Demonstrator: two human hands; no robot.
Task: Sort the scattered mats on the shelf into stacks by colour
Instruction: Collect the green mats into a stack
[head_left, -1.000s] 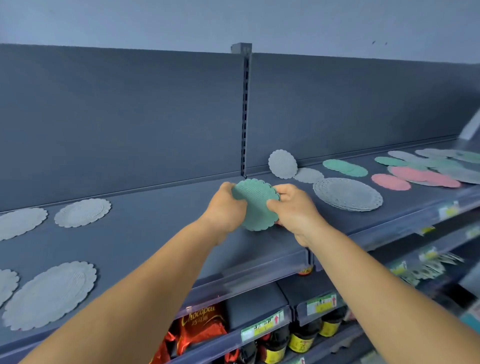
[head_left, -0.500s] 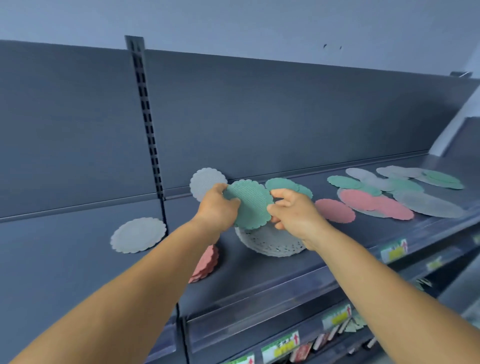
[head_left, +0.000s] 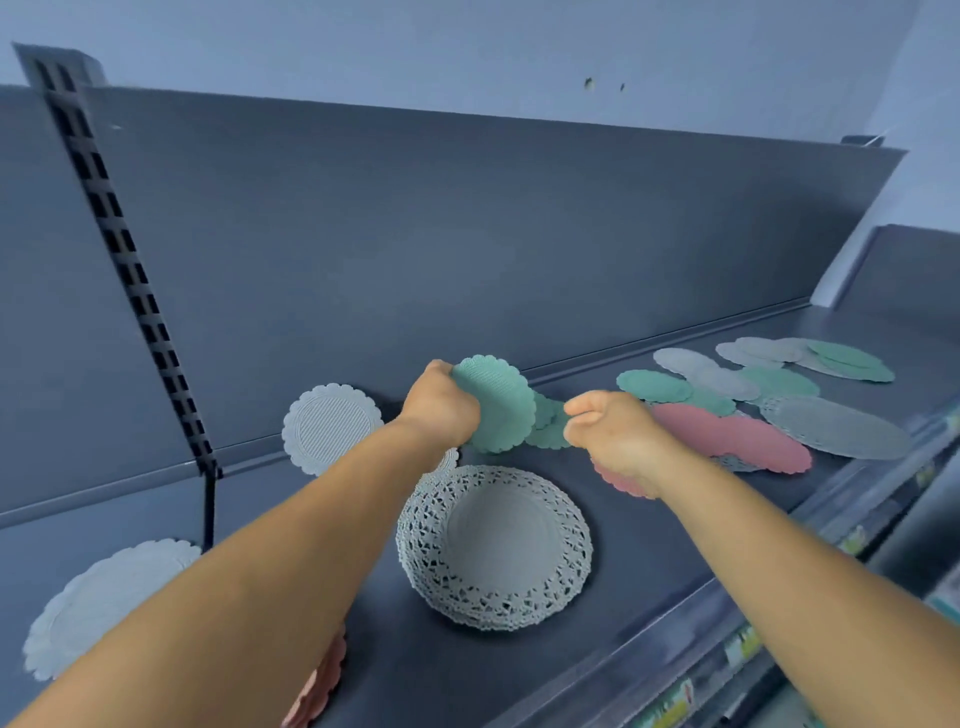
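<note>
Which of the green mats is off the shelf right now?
The green mat gripped in the left hand; every other green mat lies flat on the shelf.

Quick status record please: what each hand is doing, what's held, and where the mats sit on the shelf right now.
left hand: grips green mats, held above the shelf
right hand: holds nothing, fingers loosely curled, reaching toward the loose green mats
lace stack: grey, near the front, below the hands
pink mats: overlapping, right of the right hand
far right: mixed grey and green mats, unsorted
left: pale mat at the back panel, another nearer the front
pink stack: partly hidden under the left arm
</note>
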